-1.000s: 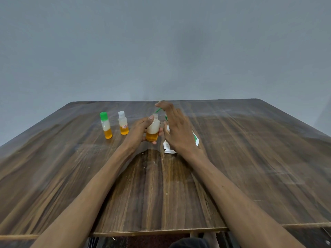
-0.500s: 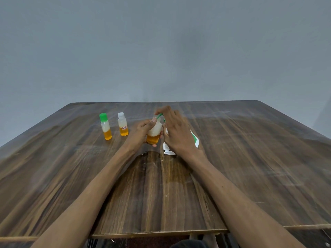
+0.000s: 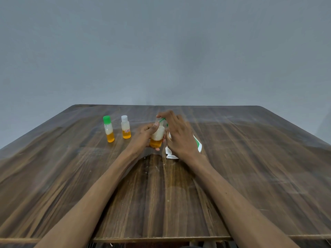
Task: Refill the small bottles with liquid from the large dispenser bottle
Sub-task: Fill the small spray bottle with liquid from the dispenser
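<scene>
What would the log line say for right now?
left hand: holds small uncapped amber-liquid bottle | right hand: on white green-nozzled dispenser bottle | two capped small bottles: standing left

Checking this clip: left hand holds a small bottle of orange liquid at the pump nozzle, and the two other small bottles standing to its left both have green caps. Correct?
Not quite. The head view shows only the farther-left bottle green-capped; the one beside it has a white cap. The rest holds: the left hand grips the small bottle at the green nozzle.
</scene>
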